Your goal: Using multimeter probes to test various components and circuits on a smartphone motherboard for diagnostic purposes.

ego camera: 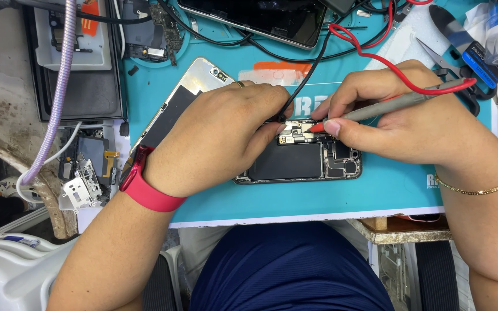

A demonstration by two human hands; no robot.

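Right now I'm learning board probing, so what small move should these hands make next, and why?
Probably hold both tips steady rather than shift. The right hand has the red-tipped probe down on the opened phone at its upper board, and the left hand seems to press the black lead beside it, though its tip is hidden by fingers.

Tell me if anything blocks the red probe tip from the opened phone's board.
Nothing visible does. The right hand holds the red-tipped probe with its tip right at the board of the opened phone. The left hand holds a black probe lead just beside it, not across it.
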